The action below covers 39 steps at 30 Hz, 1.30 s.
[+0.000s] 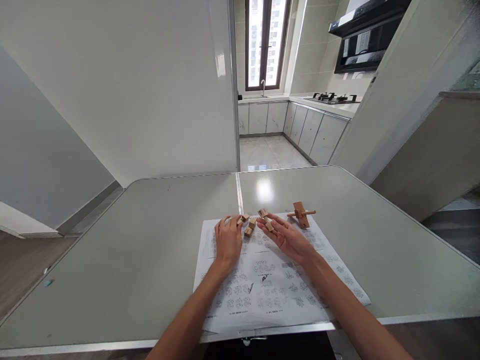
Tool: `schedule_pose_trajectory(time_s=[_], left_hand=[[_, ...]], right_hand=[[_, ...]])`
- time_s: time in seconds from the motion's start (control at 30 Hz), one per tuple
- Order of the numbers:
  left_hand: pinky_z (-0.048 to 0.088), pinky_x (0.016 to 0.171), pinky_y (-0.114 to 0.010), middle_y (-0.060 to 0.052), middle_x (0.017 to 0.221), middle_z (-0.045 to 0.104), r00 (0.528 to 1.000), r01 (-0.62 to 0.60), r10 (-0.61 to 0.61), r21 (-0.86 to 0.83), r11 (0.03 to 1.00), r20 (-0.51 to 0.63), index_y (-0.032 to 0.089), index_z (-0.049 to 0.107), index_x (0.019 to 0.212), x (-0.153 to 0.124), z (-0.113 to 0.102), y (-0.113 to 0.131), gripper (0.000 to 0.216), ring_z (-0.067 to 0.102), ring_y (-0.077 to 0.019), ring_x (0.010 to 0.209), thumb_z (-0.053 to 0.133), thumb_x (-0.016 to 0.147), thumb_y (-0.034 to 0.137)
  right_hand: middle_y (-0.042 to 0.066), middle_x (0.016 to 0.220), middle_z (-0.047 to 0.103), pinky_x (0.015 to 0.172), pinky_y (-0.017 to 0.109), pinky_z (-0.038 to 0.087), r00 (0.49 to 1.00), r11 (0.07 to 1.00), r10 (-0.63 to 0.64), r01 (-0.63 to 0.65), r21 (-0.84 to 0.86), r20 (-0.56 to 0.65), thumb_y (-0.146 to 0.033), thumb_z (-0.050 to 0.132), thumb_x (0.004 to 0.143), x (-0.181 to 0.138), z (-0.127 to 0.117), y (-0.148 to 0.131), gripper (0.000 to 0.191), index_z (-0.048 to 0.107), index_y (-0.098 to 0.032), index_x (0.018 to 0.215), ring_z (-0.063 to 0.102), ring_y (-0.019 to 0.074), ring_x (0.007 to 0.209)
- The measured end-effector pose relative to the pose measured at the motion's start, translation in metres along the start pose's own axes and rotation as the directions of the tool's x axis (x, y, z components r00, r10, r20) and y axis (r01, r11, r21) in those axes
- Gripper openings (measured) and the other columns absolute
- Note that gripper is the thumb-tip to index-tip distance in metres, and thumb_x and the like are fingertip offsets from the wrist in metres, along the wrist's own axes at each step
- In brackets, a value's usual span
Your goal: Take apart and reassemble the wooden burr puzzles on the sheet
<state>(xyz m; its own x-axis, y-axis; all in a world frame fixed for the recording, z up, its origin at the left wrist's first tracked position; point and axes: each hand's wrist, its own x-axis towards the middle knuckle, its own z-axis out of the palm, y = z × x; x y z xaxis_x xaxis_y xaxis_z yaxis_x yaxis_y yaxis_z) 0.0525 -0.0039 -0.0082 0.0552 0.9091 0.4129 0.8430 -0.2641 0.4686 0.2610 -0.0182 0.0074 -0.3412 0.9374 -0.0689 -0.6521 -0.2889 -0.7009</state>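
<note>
My right hand (288,239), palm turned partly up, holds a notched wooden puzzle piece (263,214) between thumb and fingers. My left hand (228,240) points away from me, back up, with its fingertips closed on another small wooden puzzle piece (244,218). Between the two hands a light wooden block piece (249,229) rests on a printed sheet (240,312). The sheet carries rows of small line drawings of interlocking pieces. My left fingers partly hide the piece they touch.
Beyond my right hand lie crossed reddish-brown wooden pieces (301,215) at the sheet's far edge. The sheet lies on a grey-green table (150,260) with a seam down its middle. Behind it are a white wall panel (168,100) and a kitchen with cabinets (258,117).
</note>
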Motion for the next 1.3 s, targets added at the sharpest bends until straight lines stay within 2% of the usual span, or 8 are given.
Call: schedule_pose_trajectory(time_s=[0.17,0.33,0.5,0.6,0.7,0.87,1.13,1.3], left_hand=[[0.04,0.113,-0.052,-0.01,0.132,0.068,0.997,-0.076,0.076,0.024,0.997,0.013,0.02,0.06,0.132,-0.002,0.003,0.0,0.032,0.047,-0.0324,0.139,0.047,0.103,0.019],[0.043,0.11,-0.05,-0.011,0.127,0.066,0.987,-0.144,0.144,0.0,0.99,-0.067,0.021,0.062,0.117,-0.002,0.0,0.009,0.019,0.049,-0.0307,0.133,0.049,0.104,0.028],[0.041,0.111,-0.055,-0.014,0.131,0.062,0.972,-0.232,0.234,0.074,0.97,-0.021,0.02,0.065,0.103,-0.004,-0.003,0.012,0.022,0.043,-0.0379,0.138,0.072,0.091,0.037],[0.041,0.111,-0.054,-0.013,0.131,0.063,0.97,-0.241,0.242,0.058,0.969,-0.013,0.02,0.066,0.099,-0.004,-0.004,0.012,0.013,0.044,-0.0364,0.137,0.07,0.092,0.029],[0.045,0.105,-0.049,-0.011,0.12,0.068,0.971,-0.238,0.238,-0.002,0.971,0.002,0.02,0.065,0.1,-0.003,-0.006,0.012,0.005,0.053,-0.0316,0.127,0.062,0.098,0.023],[0.05,0.085,-0.038,-0.005,0.097,0.072,0.976,-0.2,0.205,-0.077,0.977,0.073,0.022,0.064,0.101,-0.004,-0.007,0.013,0.016,0.064,-0.0231,0.091,0.048,0.104,0.022],[0.048,0.084,-0.041,-0.01,0.097,0.069,0.926,-0.351,0.34,0.045,0.935,0.167,0.021,0.066,0.084,-0.003,-0.007,0.017,0.03,0.061,-0.0256,0.093,0.049,0.105,0.033],[0.045,0.081,-0.04,-0.011,0.091,0.066,0.91,-0.391,0.374,0.067,0.918,0.179,0.021,0.065,0.072,-0.003,-0.007,0.018,0.041,0.06,-0.0263,0.093,0.047,0.105,0.038]], right_hand=[[0.006,0.133,0.072,0.112,0.029,0.054,1.0,1.0,-0.007,0.007,-0.028,0.004,-0.03,0.082,0.089,0.002,-0.002,0.0,0.03,0.074,-0.022,0.117,0.069,0.0202,0.123],[0.004,0.134,0.071,0.11,0.026,0.053,1.0,0.997,0.002,0.001,-0.08,0.026,-0.035,0.081,0.09,0.002,-0.002,0.0,0.029,0.078,-0.021,0.115,0.065,0.0201,0.128],[0.005,0.113,0.078,0.094,0.021,0.06,1.0,0.996,0.019,-0.02,-0.085,-0.008,-0.041,0.083,0.087,0.003,-0.007,0.004,0.029,0.08,-0.019,0.106,0.073,0.0143,0.099],[0.004,0.101,0.077,0.084,0.02,0.06,0.999,0.995,0.036,-0.035,-0.09,0.005,-0.043,0.083,0.087,0.004,-0.009,0.006,0.031,0.079,-0.019,0.105,0.071,0.0115,0.084],[0.004,0.093,0.074,0.074,0.021,0.059,0.998,0.993,0.06,-0.056,-0.104,0.033,-0.045,0.081,0.089,0.004,-0.008,0.005,0.033,0.078,-0.019,0.108,0.066,0.0112,0.077],[0.004,0.089,0.071,0.066,0.024,0.053,0.997,0.988,0.069,-0.064,-0.14,0.033,-0.047,0.08,0.089,0.004,-0.004,0.004,0.033,0.077,-0.019,0.106,0.06,0.0116,0.071],[0.003,0.091,0.07,0.069,0.023,0.051,0.997,0.988,0.071,-0.065,-0.137,0.038,-0.046,0.078,0.091,0.003,-0.003,0.005,0.032,0.076,-0.019,0.106,0.059,0.011,0.071],[0.003,0.091,0.07,0.069,0.026,0.051,0.998,0.989,0.06,-0.056,-0.139,0.029,-0.046,0.078,0.09,0.003,-0.003,0.005,0.03,0.076,-0.019,0.105,0.059,0.0122,0.071]])
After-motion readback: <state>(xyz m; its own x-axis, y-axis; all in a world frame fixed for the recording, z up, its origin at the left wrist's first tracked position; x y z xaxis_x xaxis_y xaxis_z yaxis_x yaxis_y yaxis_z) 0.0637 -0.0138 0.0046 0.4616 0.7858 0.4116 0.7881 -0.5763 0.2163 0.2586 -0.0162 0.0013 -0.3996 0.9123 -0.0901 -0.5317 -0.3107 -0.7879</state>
